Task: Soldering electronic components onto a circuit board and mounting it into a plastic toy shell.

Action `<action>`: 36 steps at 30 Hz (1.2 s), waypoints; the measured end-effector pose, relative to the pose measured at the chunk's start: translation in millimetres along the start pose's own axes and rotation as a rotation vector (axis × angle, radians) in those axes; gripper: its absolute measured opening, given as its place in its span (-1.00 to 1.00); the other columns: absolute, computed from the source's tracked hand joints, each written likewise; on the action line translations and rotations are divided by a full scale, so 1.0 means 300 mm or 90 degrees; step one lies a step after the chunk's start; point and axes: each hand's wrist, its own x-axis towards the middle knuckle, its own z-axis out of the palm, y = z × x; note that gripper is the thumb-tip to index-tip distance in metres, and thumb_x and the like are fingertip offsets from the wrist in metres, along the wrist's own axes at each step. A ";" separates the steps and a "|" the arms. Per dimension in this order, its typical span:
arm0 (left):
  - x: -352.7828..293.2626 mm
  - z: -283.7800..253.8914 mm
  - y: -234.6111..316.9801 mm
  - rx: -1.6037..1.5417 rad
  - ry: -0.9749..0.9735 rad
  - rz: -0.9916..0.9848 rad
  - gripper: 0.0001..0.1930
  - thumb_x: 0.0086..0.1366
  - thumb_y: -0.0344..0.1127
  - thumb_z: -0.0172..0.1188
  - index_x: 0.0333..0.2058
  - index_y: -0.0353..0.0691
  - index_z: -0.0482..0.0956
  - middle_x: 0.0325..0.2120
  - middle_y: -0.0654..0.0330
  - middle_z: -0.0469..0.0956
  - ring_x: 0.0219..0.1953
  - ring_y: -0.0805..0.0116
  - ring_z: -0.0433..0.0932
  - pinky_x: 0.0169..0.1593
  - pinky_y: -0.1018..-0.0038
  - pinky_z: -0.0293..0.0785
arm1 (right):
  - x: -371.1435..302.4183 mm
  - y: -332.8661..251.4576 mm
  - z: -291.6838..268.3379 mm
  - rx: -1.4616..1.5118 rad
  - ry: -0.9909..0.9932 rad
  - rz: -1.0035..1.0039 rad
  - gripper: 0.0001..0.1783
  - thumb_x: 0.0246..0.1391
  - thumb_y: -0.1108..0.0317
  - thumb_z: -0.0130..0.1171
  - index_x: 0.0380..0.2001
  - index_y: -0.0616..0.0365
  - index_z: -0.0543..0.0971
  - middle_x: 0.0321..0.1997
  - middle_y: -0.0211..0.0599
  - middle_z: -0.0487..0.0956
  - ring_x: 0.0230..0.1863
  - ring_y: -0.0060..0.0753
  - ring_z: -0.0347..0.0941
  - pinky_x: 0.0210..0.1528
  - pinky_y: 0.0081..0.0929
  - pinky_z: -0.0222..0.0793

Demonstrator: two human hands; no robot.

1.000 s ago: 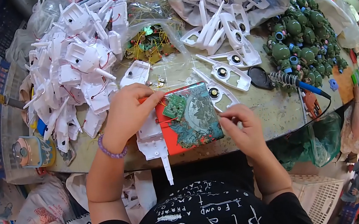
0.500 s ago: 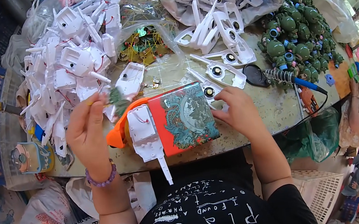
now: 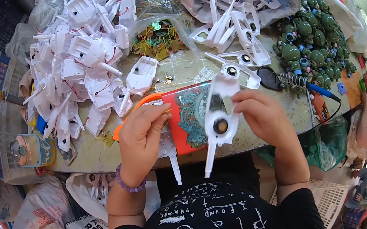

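Note:
My right hand point(image 3: 263, 115) is closed on the edge of a white plastic shell half point(image 3: 214, 105), tilted over a red box. Round black speakers with pale rims sit in this shell, and its narrow stem points toward me. My left hand point(image 3: 142, 139) is pinched shut beside the box; a bit of yellow shows at its fingertips, too small to name. Below that hand lies another white shell half point(image 3: 171, 158), mostly hidden, its stem toward me. The red box point(image 3: 178, 136) has a dark green ornate picture on top. An orange plastic thing point(image 3: 123, 123) shows behind my left hand.
White shells with red wires point(image 3: 86, 58) are heaped at left, bagged circuit boards point(image 3: 159, 40) behind. More speaker shells point(image 3: 247, 30) and dark green figures point(image 3: 314, 40) lie right. A blue-handled soldering iron point(image 3: 321, 90) rests in a coil stand. Another person's arm point(image 3: 366, 112) shows far right.
My right hand has picked up a speaker shell and brought it over the red box. My left hand, which held a blurred green thing, has moved right and down over the other shell.

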 end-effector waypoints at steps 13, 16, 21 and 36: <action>-0.004 0.032 0.036 0.147 0.034 0.055 -0.85 0.08 -0.46 0.30 -0.33 -0.24 0.62 -0.42 0.20 0.59 -0.28 0.22 0.51 -0.13 0.35 0.34 | 0.145 -0.030 0.094 0.070 -0.016 -0.139 -0.75 -0.21 0.60 0.21 -0.35 0.15 0.57 -0.25 -0.30 0.59 -0.15 -0.14 0.46 -0.09 -0.31 0.38; -0.007 0.034 0.042 0.136 -0.010 0.059 -0.84 0.07 -0.44 0.31 -0.32 -0.23 0.62 -0.41 0.22 0.59 -0.20 0.20 0.49 -0.06 0.33 0.29 | 0.131 -0.080 0.099 0.137 -0.005 -0.097 -0.75 -0.17 0.53 0.30 -0.32 0.14 0.59 -0.28 -0.33 0.59 -0.16 -0.17 0.45 -0.11 -0.35 0.37; -0.003 0.037 0.044 0.190 -0.019 0.083 -0.86 0.06 -0.40 0.33 -0.35 -0.19 0.63 -0.43 0.24 0.60 -0.24 0.23 0.52 0.01 0.25 0.26 | 0.137 -0.092 0.129 0.130 -0.057 -0.125 -0.79 -0.15 0.45 0.36 -0.37 0.15 0.60 -0.34 -0.33 0.56 -0.22 -0.20 0.43 -0.18 -0.34 0.35; -0.028 -0.002 -0.021 0.100 0.166 -0.026 -0.88 0.07 -0.50 0.31 -0.37 -0.27 0.62 -0.43 0.19 0.57 -0.29 0.28 0.47 -0.11 0.40 0.31 | 0.090 -0.172 0.036 -0.171 -0.202 -0.088 -0.61 -0.24 0.31 0.31 -0.23 0.15 0.58 -0.22 -0.28 0.47 -0.11 -0.19 0.37 0.00 -0.24 0.22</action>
